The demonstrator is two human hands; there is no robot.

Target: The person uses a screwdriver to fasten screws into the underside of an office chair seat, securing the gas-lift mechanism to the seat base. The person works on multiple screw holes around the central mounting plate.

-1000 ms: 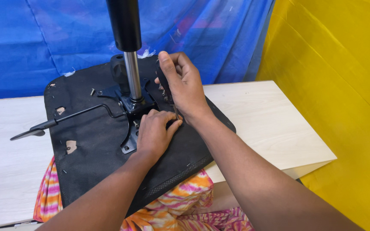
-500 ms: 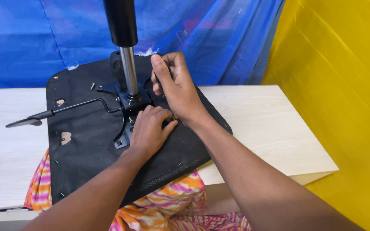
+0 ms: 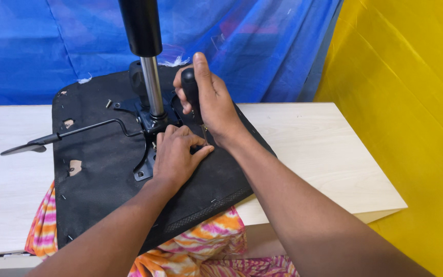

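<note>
We see a blue sheet (image 3: pixel 37 51) across the upper left of the frame and a yellow one (image 3: pixel 411 102) down the right. Below them lies the pale wooden table (image 3: pixel 314 154). On it, centre left, rests an upturned black chair seat (image 3: pixel 98 169) (its gas cylinder (image 3: pixel 147 56) stands upright), partly covering a striped cloth (image 3: pixel 201 246). Our right hand (image 3: pixel 208 102) is clamped on a black-handled screwdriver (image 3: pixel 190 90); our left hand (image 3: pixel 178 154) lies flat, fingers together, beside the metal bracket (image 3: pixel 144 164).

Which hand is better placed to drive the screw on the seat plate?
Right hand: it already grips the screwdriver upright over the mounting plate. Left hand lies flat there, probably steadying.
</note>
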